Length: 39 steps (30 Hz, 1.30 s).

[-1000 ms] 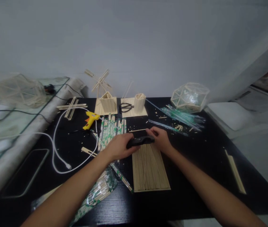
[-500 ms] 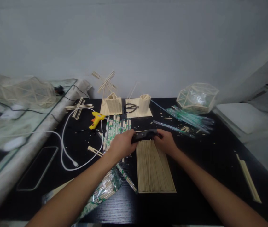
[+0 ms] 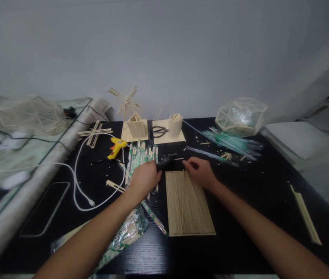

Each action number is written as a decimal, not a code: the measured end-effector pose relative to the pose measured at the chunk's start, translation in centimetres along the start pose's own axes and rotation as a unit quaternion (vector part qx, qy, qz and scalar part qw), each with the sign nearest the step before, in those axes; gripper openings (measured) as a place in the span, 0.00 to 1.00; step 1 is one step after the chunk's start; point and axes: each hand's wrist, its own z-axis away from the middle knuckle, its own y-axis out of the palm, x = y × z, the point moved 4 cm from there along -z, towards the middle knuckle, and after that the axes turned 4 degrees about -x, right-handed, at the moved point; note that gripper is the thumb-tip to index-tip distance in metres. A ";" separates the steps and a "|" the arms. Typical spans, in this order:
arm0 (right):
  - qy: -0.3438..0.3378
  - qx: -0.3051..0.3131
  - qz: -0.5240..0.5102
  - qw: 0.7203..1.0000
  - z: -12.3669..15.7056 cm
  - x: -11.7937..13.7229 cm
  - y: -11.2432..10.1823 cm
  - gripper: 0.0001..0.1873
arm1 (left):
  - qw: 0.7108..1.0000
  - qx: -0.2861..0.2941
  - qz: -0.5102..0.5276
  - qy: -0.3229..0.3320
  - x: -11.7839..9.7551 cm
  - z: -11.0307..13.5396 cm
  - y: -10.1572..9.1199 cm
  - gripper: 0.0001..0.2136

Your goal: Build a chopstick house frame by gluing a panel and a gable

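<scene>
Wall (image 3: pixel 164 50): plain and grey, filling the upper half of my frame.
Worktop (image 3: pixel 225 250): black, spread below it, bits of wood scattered about.
Stick panel (image 3: pixel 192 217): flat at lower centre of the frame, a loose stick (image 3: pixel 183 199) lying lengthwise on it.
Left hand (image 3: pixel 144 177): centre of the frame, my grip wrapped round a black tool (image 3: pixel 167 161); I can't make out its kind.
Right hand (image 3: pixel 201 171): just right of centre, over the panel's far end, thumb and fingers bent close together; I can't tell whether this grip has hold of anything.
Short stick (image 3: pixel 178 159): between tool and right hand; contact unclear.
Glue gun (image 3: pixel 117 148): yellow, left of centre, apart from both hands.
Step in hand: I'd judge it as handling single sticks beside the panel.
Next move: to me, it calls for a steady right pinch and the tool kept clear of the fingers.
</scene>
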 end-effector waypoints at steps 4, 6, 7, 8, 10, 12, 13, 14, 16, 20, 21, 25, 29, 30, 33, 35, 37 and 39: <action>0.007 -0.012 -0.020 1.000 0.0 0.1 -0.1 0.19 | 1.000 -0.011 0.003 0.000 0.2 0.0 -0.3 0.12; 0.014 -0.020 -0.037 0.999 0.0 0.2 -0.3 0.18 | 0.999 -0.033 0.040 0.007 0.2 0.0 -0.5 0.11; 0.017 -0.024 -0.047 0.998 0.0 0.2 -0.4 0.17 | 0.995 -0.045 0.083 0.020 0.2 0.0 -0.6 0.10; 0.021 -0.027 -0.058 0.998 0.0 0.3 -0.5 0.16 | 0.988 -0.053 0.140 0.042 0.1 0.1 -0.7 0.08; 0.029 -0.032 -0.081 0.996 0.1 0.6 -0.7 0.15 | 0.957 -0.046 0.267 0.100 -0.3 0.2 -0.7 0.05; 0.041 -0.030 -0.113 0.992 0.3 0.9 -0.9 0.16 | 0.922 -0.008 0.354 0.155 -0.8 0.5 -0.5 0.06; 0.050 -0.026 -0.133 0.989 0.4 1.1 -0.9 0.17 | 0.908 0.013 0.378 0.179 -1.1 0.7 -0.4 0.06; 0.062 -0.019 -0.156 0.986 0.5 1.3 -0.8 0.18 | 0.896 0.033 0.393 0.203 -1.4 0.8 -0.4 0.06; 0.097 -0.003 -0.208 0.973 0.6 1.6 -0.6 0.19 | 0.880 0.068 0.403 0.242 -1.8 1.2 -0.3 0.06; 0.176 0.007 -0.283 0.943 0.7 1.4 -0.2 0.19 | 0.877 0.087 0.397 0.258 -2.1 1.4 -0.4 0.07; 0.193 0.001 -0.296 0.936 0.7 1.1 -0.1 0.20 | 0.879 0.086 0.395 0.253 -2.1 1.3 -0.4 0.08; 0.253 -0.037 -0.340 0.905 0.1 -0.4 -0.4 0.23 | 0.885 0.085 0.387 0.246 -2.0 1.3 -0.1 0.11; 0.286 -0.055 -0.360 0.886 -0.2 -1.2 -0.7 0.26 | 0.888 0.082 0.367 0.264 -2.0 1.4 0.1 0.07; 0.287 -0.056 -0.362 0.885 -0.3 -1.2 -0.8 0.27 | 0.891 0.080 0.360 0.264 -2.0 1.4 0.1 0.06; 0.279 -0.047 -0.361 0.889 -0.2 -0.9 -0.7 0.26 | 0.902 0.067 0.344 0.252 -1.9 1.3 0.2 0.04; 0.269 -0.038 -0.357 0.894 -0.2 -0.6 -0.7 0.26 | 0.906 0.060 0.340 0.246 -1.8 1.2 0.2 0.03; 0.260 -0.030 -0.350 0.900 -0.2 -0.2 -0.8 0.26 | 0.908 0.054 0.336 0.244 -1.7 1.1 0.3 0.02; 0.251 -0.026 -0.342 0.906 -0.2 0.3 -1.0 0.25 | 0.909 0.049 0.335 0.244 -1.7 1.1 0.3 0.01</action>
